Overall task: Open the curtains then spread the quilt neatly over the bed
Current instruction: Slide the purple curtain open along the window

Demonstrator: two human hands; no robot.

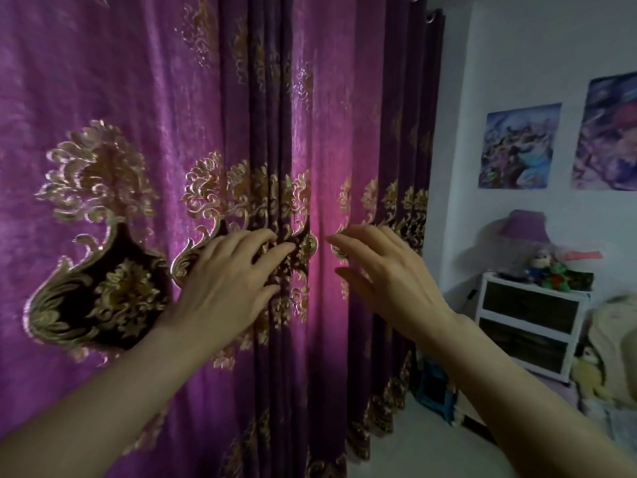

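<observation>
Purple curtains (144,139) with gold embroidered motifs hang closed and fill the left and middle of the head view. Light glows through the fabric near the central folds. My left hand (229,274) lies against the folds at the middle, its fingertips curling into a dark pleat. My right hand (382,267) hovers just to the right with fingers spread and slightly bent, its fingertips at the cloth, holding nothing. The bed and quilt are mostly out of sight; pale bedding (613,332) shows at the right edge.
A white bedside cabinet (532,319) with dark drawers stands at the right wall, carrying small toy figures (548,267) and a purple lamp (524,229). Two paintings (518,146) hang above it. Pale floor (424,443) shows below the curtain hem.
</observation>
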